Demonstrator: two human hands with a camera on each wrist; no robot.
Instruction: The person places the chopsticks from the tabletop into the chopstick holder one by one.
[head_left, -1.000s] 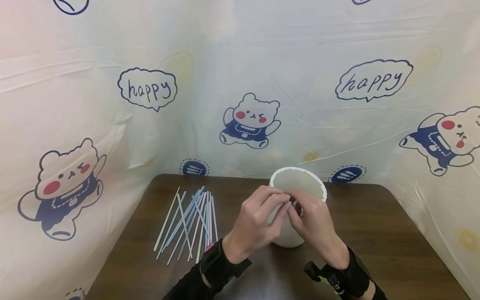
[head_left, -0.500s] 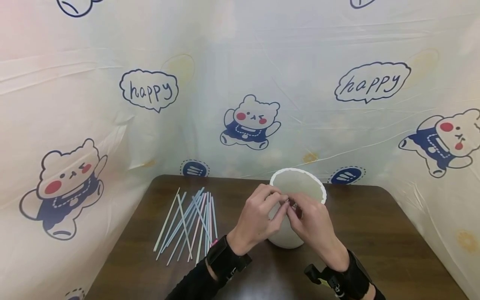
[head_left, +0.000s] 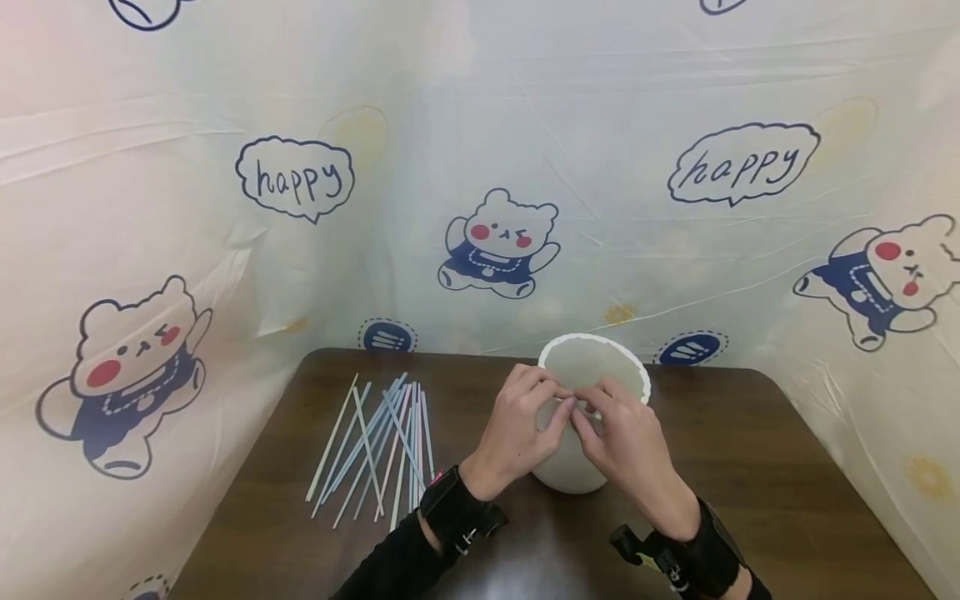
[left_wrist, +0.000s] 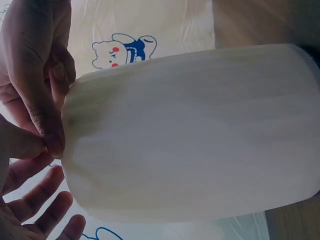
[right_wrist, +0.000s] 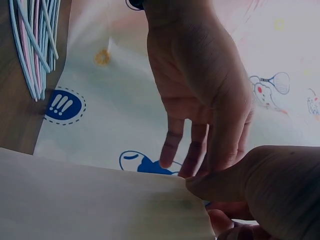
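Observation:
A white cylindrical bin (head_left: 573, 471) with a scalloped rim stands at the middle right of the table, in front of me. My left hand (head_left: 517, 425) pinches at its near rim with thumb and forefinger, while the other fingers spread loosely. Close beside it, my right hand (head_left: 628, 442) pinches the same stretch of rim, the two sets of fingertips meeting. In the left wrist view, the smooth bin wall (left_wrist: 190, 135) fills the middle, with both hands along its top edge. The right wrist view shows the right thumb (right_wrist: 220, 186) at the rim.
Several thin sticks (head_left: 375, 450) in blue, pink and pale tones lie loosely fanned on the left of the dark wooden table (head_left: 757, 475). A printed curtain (head_left: 600, 167) with bears surrounds the back and sides. Black camera straps (head_left: 453, 504) sit on both wrists.
Both hands stay at the near rim with small finger movements. The left wrist has shifted slightly right and up. The bin and sticks stay in place.

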